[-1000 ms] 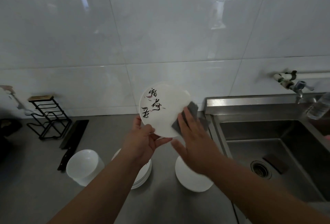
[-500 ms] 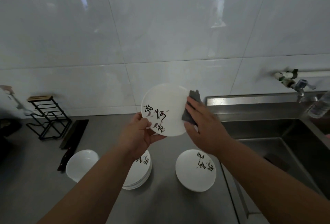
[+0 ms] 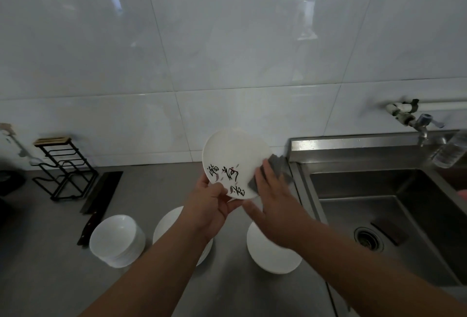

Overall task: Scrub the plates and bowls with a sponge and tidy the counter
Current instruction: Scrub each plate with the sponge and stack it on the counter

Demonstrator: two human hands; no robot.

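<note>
- Since half a second ago, the right hand [image 3: 275, 200] and the sponge [image 3: 278, 167] have slid from the plate's upper right edge down to its lower right edge.
- The plate [image 3: 235, 162] has also turned a little, so its black writing now sits along the bottom.
- The left hand [image 3: 209, 203] holds the plate up above the counter [image 3: 50, 278], tilted towards the camera, with the thumb and fingers pinching its lower rim.
- The right hand's fingers lie straight and flat, pressing the grey sponge against the plate, with the thumb spread wide.
- On the counter below are stacked bowls [image 3: 117, 241] at the left, a plate stack [image 3: 166, 228] partly under the left arm, and a second plate [image 3: 273, 256] beside the sink [image 3: 379, 190].
- A knife [image 3: 101, 198] lies near a black rack [image 3: 63, 167] at the far left.
- A tap [image 3: 419, 122] and a bottle [image 3: 449, 150] are at the sink's back corner.
</note>
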